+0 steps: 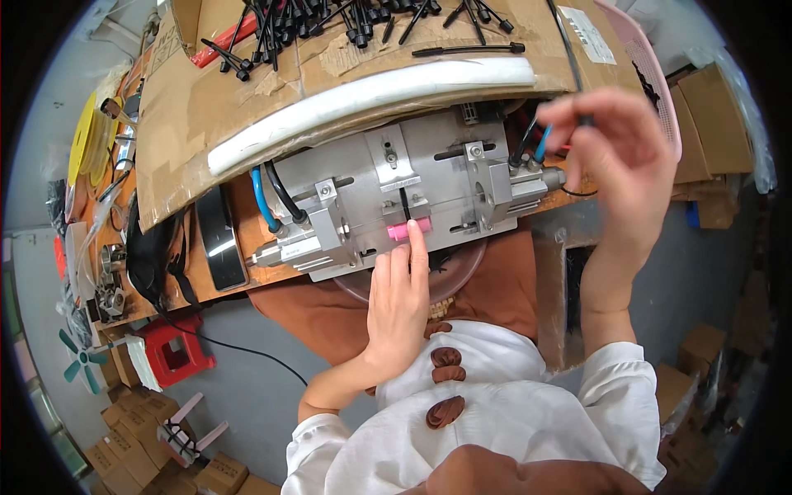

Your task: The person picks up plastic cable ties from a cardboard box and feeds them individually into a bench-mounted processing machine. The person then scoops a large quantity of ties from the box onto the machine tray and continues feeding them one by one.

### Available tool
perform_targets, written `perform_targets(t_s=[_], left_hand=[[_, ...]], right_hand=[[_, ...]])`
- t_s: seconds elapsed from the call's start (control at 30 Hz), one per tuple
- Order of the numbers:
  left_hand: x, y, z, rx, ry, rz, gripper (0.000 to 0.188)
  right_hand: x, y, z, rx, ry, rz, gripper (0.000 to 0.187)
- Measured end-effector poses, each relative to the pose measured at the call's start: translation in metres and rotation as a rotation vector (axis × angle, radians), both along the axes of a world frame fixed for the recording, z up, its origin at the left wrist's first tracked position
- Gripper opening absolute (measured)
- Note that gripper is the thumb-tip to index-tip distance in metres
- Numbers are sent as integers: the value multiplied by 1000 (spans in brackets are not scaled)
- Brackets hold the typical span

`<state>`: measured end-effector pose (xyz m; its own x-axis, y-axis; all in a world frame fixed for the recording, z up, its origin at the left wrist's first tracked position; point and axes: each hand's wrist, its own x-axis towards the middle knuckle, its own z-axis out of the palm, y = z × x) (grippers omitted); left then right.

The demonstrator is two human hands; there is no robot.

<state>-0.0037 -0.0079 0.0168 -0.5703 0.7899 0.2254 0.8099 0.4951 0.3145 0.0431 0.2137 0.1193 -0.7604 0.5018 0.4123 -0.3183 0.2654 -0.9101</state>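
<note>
Pink block (410, 228) sits in the metal fixture (412, 186), black tie (405, 200) seated upright in it. Your left hand (398, 301) presses the block with its fingertips, nothing gripped. Right hand (615, 161) pinches another black tie (584, 120), not yet loaded. Pile of ties (346, 25) remains on the cardboard (190, 107).

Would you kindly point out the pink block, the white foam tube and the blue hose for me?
pink block (410, 228), head view, middle of its front face.
white foam tube (371, 92), head view, midway along its length.
blue hose (264, 205), head view, on its curved stretch left of the metal fixture.
</note>
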Motion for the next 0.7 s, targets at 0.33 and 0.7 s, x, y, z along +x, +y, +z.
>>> perform_targets(t_s=[0.33,0.7], left_hand=[[-190,73,82,311,476,-98,40],[-141,38,85,394,308,-167,66]], right_hand=[[32,-90,-111,751,-207,52,60],[22,-81,-91,850,-370,154,55]])
